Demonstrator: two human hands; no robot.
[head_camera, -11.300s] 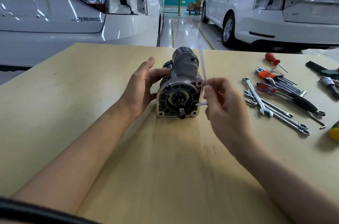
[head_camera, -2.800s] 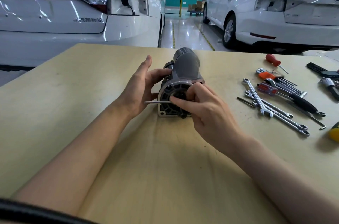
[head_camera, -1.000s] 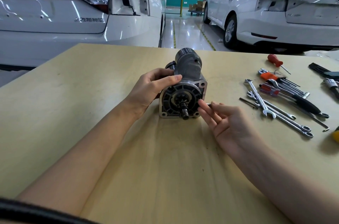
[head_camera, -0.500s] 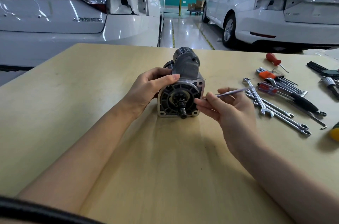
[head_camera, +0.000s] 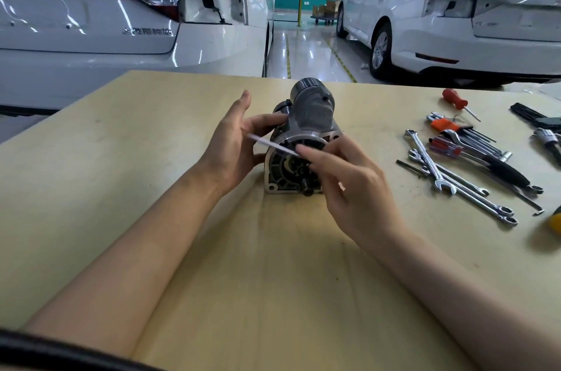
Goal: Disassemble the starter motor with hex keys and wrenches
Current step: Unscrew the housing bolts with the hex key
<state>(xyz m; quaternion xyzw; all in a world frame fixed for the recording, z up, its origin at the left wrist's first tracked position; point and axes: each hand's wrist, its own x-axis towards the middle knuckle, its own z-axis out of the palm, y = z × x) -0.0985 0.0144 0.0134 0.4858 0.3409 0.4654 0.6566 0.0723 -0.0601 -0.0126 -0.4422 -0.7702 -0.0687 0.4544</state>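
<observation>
The grey starter motor (head_camera: 309, 115) lies on the wooden table (head_camera: 121, 188) with its flanged drive end and pinion shaft facing me. My left hand (head_camera: 233, 143) steadies the motor's left side, thumb against the housing and fingers straight. My right hand (head_camera: 343, 185) is in front of the motor's right half and pinches a slim silver hex key (head_camera: 270, 144). The key's long arm, blurred, points up and left across the flange. Its working tip is hidden behind my fingers.
Several wrenches (head_camera: 449, 176), a red-handled screwdriver (head_camera: 455, 99), hex keys with an orange holder (head_camera: 464, 131) and pliers lie on the table's right. A black tool (head_camera: 534, 117) is at the far right edge. Two white cars (head_camera: 121, 6) are parked beyond the table.
My right hand has swung the hex key from pointing right to pointing up-left across the flange. My left hand's fingers have lifted off the top of the motor and straightened.
</observation>
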